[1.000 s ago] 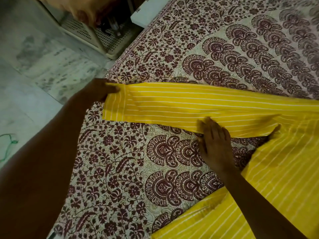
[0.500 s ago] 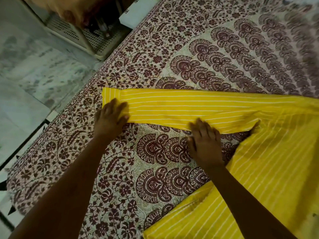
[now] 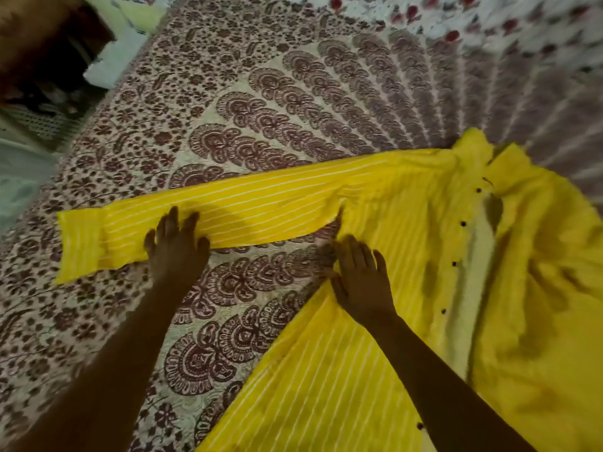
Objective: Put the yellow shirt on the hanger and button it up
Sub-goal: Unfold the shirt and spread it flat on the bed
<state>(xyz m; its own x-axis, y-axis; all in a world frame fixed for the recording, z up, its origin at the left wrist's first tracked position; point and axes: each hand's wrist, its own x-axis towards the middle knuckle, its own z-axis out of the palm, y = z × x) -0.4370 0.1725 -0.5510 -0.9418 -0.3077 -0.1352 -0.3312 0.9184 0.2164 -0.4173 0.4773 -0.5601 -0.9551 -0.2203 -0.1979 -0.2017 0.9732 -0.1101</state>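
The yellow shirt (image 3: 424,256) with thin white stripes lies spread on the bed, front open, dark buttons running down its placket. Its long sleeve (image 3: 248,210) stretches flat to the left, cuff at the far left. My left hand (image 3: 174,246) rests flat on the sleeve's near edge, fingers straight and spread. My right hand (image 3: 359,278) presses flat on the shirt body just below the armpit, fingers straight. No hanger is in view.
The bed is covered by a cream and maroon patterned bedspread (image 3: 261,109). A floral cloth (image 3: 456,17) lies at the far edge. The bed's left edge drops to a pale floor (image 3: 19,177); dark furniture (image 3: 42,60) stands at the upper left.
My left hand slid right along the sleeve from the cuff. My right hand moved from the sleeve's edge onto the shirt body. The view swung right, showing the button placket.
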